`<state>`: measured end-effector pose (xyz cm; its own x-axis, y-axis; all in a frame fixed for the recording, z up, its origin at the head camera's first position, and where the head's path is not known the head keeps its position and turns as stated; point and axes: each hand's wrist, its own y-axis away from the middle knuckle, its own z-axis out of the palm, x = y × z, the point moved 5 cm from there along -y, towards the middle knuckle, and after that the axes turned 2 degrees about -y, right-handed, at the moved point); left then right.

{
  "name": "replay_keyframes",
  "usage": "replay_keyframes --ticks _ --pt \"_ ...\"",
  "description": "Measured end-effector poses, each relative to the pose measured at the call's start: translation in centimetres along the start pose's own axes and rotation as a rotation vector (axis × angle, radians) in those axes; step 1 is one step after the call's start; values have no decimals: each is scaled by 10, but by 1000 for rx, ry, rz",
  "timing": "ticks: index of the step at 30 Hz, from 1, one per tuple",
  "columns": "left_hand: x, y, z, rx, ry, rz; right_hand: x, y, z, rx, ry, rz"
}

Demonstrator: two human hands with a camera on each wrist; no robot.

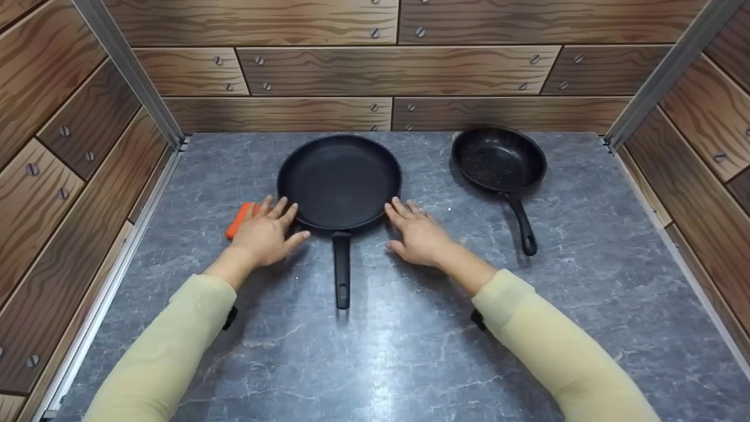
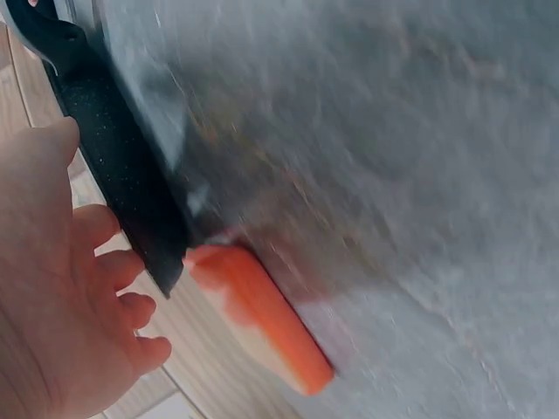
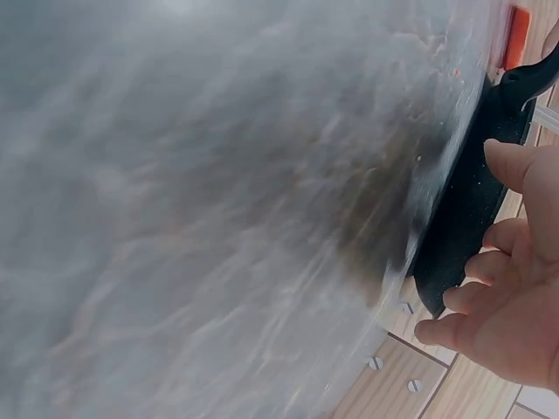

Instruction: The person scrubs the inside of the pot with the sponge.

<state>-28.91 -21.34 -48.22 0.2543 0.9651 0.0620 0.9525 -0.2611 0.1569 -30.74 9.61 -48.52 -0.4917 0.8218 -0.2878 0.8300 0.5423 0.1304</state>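
Note:
A large black frying pan [image 1: 340, 181] lies on the grey table, its handle [image 1: 342, 269] pointing toward me. My left hand [image 1: 263, 234] is at the pan's left rim, fingers spread and nothing gripped. On the opposite side, my right hand [image 1: 419, 234] has its fingertips right at the lower right rim, fingers extended. Partly hidden behind the left hand is an orange block-like object [image 1: 239, 221]. The left wrist view shows that orange object [image 2: 262, 314] beside the pan's dark side [image 2: 122, 166]. In the right wrist view, the fingers of the right hand [image 3: 515, 271] lie along the pan's wall [image 3: 467, 205].
A smaller, speckled black frying pan [image 1: 498, 161] sits at the back right, its handle angled toward the front right. The marbled grey tabletop [image 1: 375, 363] is bordered by wood-patterned walls [image 1: 398, 70] on the left, back and right, with metal corner posts [image 1: 126, 64].

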Motion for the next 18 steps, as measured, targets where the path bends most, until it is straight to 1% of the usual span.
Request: replay_keyframes --ticks 5,9,14,18 --pt "-16 -3 -3 -10 -4 -22 -9 -14 -1 -18 6 7" --pt "-28 -6 -5 -17 19 -35 -16 -24 0 -28 7 14" --pt "-40 -9 -5 -32 40 -44 -22 -36 1 -32 11 24" --pt "-48 -12 -4 -29 48 -46 -26 -43 1 -31 21 28"
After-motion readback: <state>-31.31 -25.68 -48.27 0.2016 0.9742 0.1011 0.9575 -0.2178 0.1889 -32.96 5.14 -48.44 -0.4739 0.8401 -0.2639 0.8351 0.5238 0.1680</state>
